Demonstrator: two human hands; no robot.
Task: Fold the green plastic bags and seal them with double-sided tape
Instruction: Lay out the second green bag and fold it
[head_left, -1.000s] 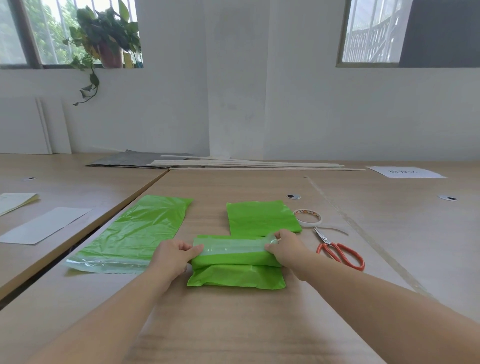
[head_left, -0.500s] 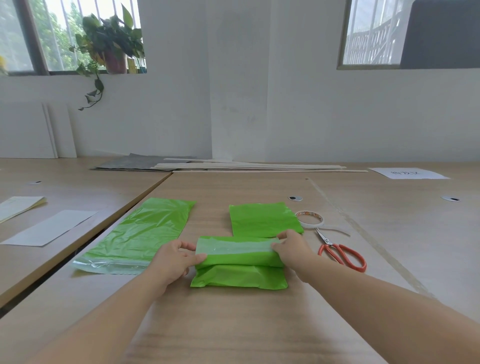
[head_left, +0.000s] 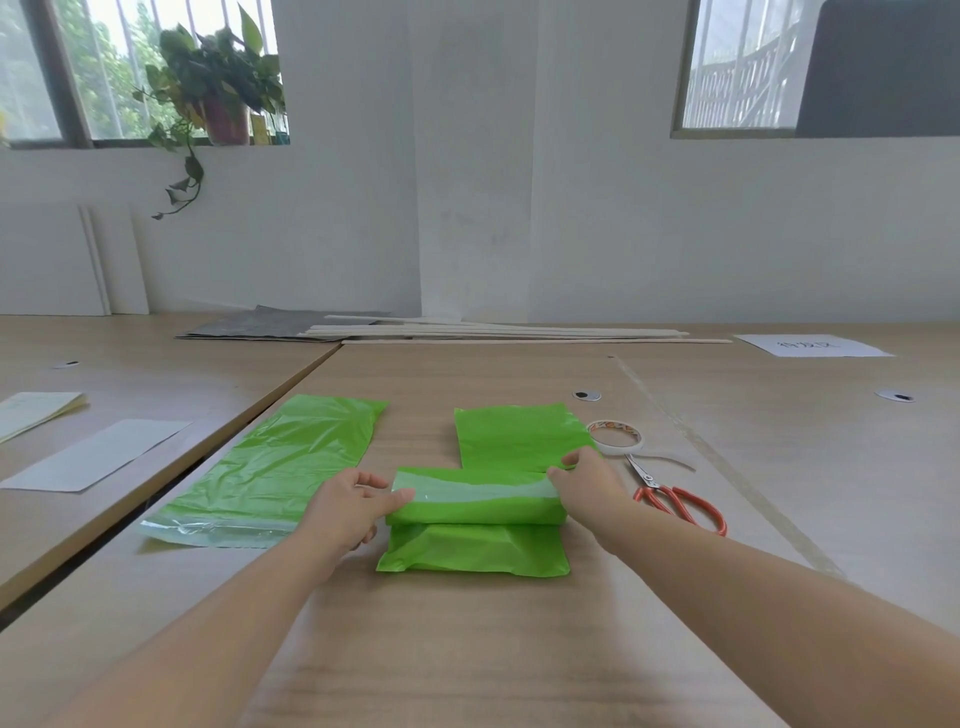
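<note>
**Both hands on the bag's folded flap**

We hold the green bag (head_left: 475, 553) at the middle of the wooden table (head_left: 467, 649). Its upper part is turned over toward us, so the pale clear strip (head_left: 478, 491) faces up. Our left hand (head_left: 348, 512) pinches the flap's left end between thumb and curled fingers. Our right hand (head_left: 587, 486) grips the right end, fingers bent over the edge. A second folded bag (head_left: 519, 436) lies just behind. A flat, unfolded bag (head_left: 275, 467) lies to the left. A tape roll (head_left: 615, 436) and orange-handled scissors (head_left: 675, 501) sit just right of our right hand.
</note>
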